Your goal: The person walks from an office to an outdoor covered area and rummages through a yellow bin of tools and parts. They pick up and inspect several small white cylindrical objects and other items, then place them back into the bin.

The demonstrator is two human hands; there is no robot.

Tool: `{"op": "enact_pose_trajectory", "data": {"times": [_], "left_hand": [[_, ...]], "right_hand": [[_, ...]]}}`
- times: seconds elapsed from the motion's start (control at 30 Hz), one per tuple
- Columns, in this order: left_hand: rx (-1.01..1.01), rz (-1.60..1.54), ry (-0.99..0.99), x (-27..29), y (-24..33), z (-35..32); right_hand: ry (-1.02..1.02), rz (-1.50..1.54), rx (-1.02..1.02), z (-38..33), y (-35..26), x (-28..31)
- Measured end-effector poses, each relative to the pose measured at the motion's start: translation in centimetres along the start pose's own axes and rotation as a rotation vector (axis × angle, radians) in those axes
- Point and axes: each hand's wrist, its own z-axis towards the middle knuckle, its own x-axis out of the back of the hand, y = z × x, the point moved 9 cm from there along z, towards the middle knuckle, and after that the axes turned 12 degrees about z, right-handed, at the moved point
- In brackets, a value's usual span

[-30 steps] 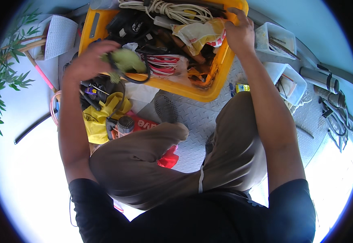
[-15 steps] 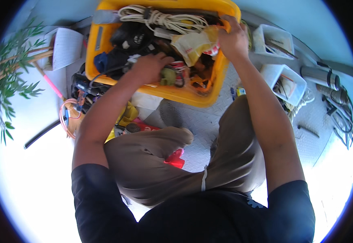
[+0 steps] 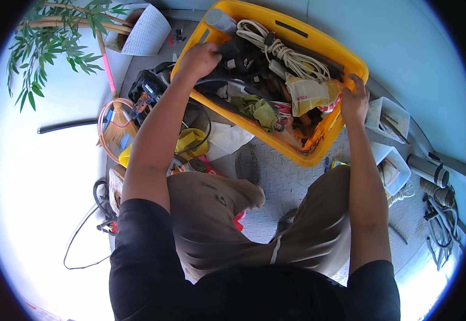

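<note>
A yellow plastic bin (image 3: 299,156) full of odds and ends stands on the floor before me. My right hand (image 3: 355,101) grips its right rim, thumb inside. Over the bin's left end my left hand (image 3: 201,60) is closed at the edge of a black fabric bundle (image 3: 242,60); what its fingers hold is hidden. A black strap or hose curves across the contents below that hand. Inside lie a coiled white cable (image 3: 286,59), a yellow-and-white plastic packet (image 3: 309,95), a crumpled green cloth (image 3: 258,110) and a clear plastic container (image 3: 220,21).
White tubs (image 3: 395,116) and a steel flask (image 3: 429,169) line the right wall, beside looped grey hoses (image 3: 445,227). Leftward are a potted plant (image 3: 148,33), a broom (image 3: 119,122) and a cordless tool (image 3: 150,91). Yellow cloth (image 3: 192,143) lies by my left knee.
My left hand has gone from the green cloth in the bin's middle to its left end. The right hand stays on the rim. The bin now sits turned and farther right in view.
</note>
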Motion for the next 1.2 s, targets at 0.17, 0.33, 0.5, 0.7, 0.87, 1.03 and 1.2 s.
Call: {"op": "enact_pose_trajectory", "data": {"times": [0.17,0.33,0.5,0.7,0.87,1.03,1.2], "left_hand": [[-0.042,0.202,-0.042,-5.5,-3.1,-1.3],[0.455,-0.543,0.195,4.6,-13.2,-0.8],[0.014,-0.895,0.564,17.6,-9.9,-5.7],[-0.292,-0.161,-0.418,0.9,8.0,-6.6],[-0.507,-0.055,-0.587,-8.9,15.5,-8.1],[-0.547,0.189,-0.529,-7.2,16.8,-8.6],[-0.583,0.1,-0.332,-4.9,16.6,-9.5]], "right_hand": [[-0.008,0.002,-0.025,-0.1,0.0,0.1],[0.022,-0.018,0.028,0.0,0.0,0.1],[0.012,-0.004,0.029,0.2,0.6,-0.2],[0.01,0.008,0.025,0.1,0.1,-0.1],[0.016,0.018,0.016,0.0,0.1,0.1],[0.018,0.02,0.08,-0.2,-0.3,0.1],[0.043,0.056,0.039,-0.4,-0.3,0.4]]}}
